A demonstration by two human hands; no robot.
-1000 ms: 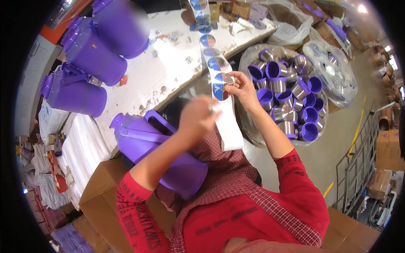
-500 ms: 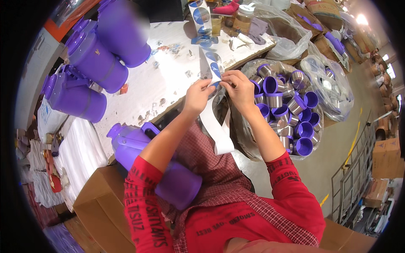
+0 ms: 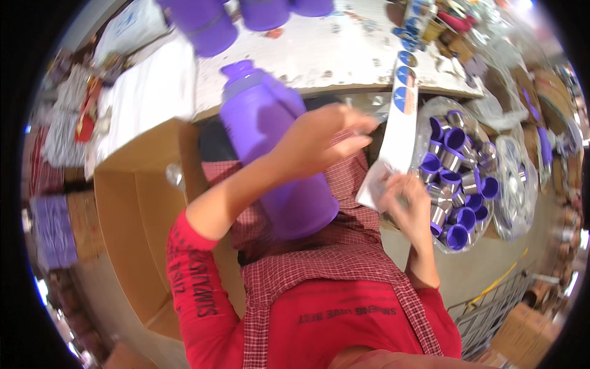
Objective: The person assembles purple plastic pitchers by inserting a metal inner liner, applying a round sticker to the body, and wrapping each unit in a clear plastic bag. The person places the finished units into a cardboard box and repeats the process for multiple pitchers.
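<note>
A purple insulated jug (image 3: 301, 200) lies tilted across my lap, its lidded end resting toward the table. Over its side passes my left hand (image 3: 335, 132), smeared by motion; whether a sticker is between its fingers I cannot make out. To the right, a long white strip of stickers (image 3: 399, 132) with round blue labels runs down from the table. My right hand (image 3: 407, 200) is closed on the strip's lower end, its fingers slightly blurred.
More purple jugs (image 3: 264, 13) stand along the white table (image 3: 332, 46). At right is a clear bag of steel cups with purple rims (image 3: 452, 178). An open cardboard box (image 3: 138, 215) sits at my left, near white sheets (image 3: 150, 92).
My hands, together at the strip before, are now apart: the left over the jug, the right lower down. The view has turned left, and the strip hangs straighter.
</note>
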